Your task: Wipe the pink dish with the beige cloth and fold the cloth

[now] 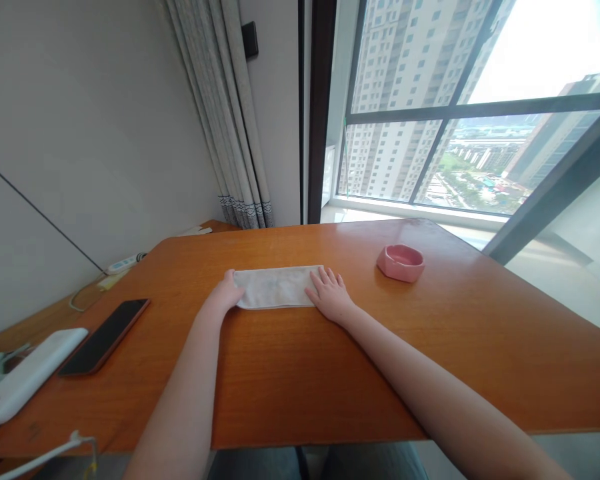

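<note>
A pale, folded cloth [277, 288] lies flat as a long strip on the wooden table, its long side running left to right. At its left end is my left hand [224, 293], the thumb over the cloth and the fingers closed about the edge, partly hidden from view. My right hand [333, 297] rests palm down at the other end, fingers spread, with the fingertips touching the cloth's right edge.
A pink angular bowl [401, 263] stands on the table [305, 380] to the right. On the left lie a dark phone [105, 337] and a long white device [33, 377]. A white cable [45, 457] crosses the near left corner. A power strip [126, 263] sits by the wall.
</note>
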`<state>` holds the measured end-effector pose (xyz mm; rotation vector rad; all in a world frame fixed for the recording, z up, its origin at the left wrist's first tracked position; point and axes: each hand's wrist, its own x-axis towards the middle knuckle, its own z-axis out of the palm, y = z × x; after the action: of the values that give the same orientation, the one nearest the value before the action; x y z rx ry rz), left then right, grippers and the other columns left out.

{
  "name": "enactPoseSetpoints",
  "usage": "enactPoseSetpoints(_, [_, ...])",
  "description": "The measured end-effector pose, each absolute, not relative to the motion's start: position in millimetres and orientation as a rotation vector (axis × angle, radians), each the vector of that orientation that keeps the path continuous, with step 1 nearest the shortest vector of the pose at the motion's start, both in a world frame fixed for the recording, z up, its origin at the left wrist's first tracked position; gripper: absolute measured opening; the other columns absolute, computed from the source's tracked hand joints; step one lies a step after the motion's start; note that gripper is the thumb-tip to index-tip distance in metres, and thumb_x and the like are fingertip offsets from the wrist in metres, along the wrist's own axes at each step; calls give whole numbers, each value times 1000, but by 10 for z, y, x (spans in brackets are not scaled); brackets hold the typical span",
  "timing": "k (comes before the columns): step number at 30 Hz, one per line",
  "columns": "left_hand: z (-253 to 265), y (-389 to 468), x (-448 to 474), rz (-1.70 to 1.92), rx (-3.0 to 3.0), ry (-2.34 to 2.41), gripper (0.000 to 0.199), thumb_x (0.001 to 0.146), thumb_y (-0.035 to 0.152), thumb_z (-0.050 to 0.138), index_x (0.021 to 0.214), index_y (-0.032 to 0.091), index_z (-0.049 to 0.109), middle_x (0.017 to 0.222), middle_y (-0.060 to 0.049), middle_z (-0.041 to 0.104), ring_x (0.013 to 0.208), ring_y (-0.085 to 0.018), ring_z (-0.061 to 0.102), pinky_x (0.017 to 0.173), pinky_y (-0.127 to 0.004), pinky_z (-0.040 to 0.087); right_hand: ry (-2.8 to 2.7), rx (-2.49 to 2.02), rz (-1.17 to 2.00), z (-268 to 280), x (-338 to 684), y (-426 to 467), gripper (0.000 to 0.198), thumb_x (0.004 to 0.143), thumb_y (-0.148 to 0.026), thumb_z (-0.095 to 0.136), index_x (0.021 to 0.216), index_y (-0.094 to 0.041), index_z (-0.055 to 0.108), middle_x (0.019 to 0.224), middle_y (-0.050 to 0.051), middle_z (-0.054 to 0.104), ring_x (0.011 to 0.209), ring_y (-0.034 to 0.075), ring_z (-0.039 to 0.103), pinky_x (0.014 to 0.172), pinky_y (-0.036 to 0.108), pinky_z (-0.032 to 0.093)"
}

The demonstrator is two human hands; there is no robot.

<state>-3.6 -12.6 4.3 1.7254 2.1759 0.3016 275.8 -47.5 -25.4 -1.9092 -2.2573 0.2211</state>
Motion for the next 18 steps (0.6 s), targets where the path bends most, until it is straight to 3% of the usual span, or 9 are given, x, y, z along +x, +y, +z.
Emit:
enactPoseSetpoints(4, [227,-221,101,836,1844,2166,48,78,17,48,126,18,42,115,-13,61,105,-24,59,88,-34,46,-2252,-1899,190,-267,2704,-489,62,92,-53,26,141,-15,34,152,14,20,139,32,17,111,50,12])
enactPoseSetpoints(8, [253,-388,622,1536,1887,1910,35,86,21,39,121,19,42,115,-9,58,106,-17,56,92,-29,45,-2239,-1836,157,-292,2511,-551,62,92,-54,26,138,-15,39,149,15,27,138,32,18,110,50,11])
enactPoseSetpoints(11, [74,-457,1008,1309,2151,1581,29,81,17,47,110,21,50,106,-5,62,97,-16,58,89,-29,46,-2248,-1708,150,-281,2417,-578,53,93,-45,28,133,-16,45,144,13,37,136,30,24,110,49,14])
enactPoseSetpoints(15, [-149,-443,1208,971,2373,1378,24,76,13,52,98,21,59,101,-4,65,99,-20,57,92,-33,43,-2173,-1633,288,-225,2534,-480,38,88,-19,31,112,-18,61,122,8,59,117,20,48,101,31,32])
enactPoseSetpoints(18, [-179,-441,1203,917,2403,1352,24,76,13,52,96,20,61,98,-4,66,96,-20,57,90,-34,44,-2020,-1682,375,-190,2698,-368,39,84,-11,31,103,-19,64,111,5,64,106,15,55,92,23,37])
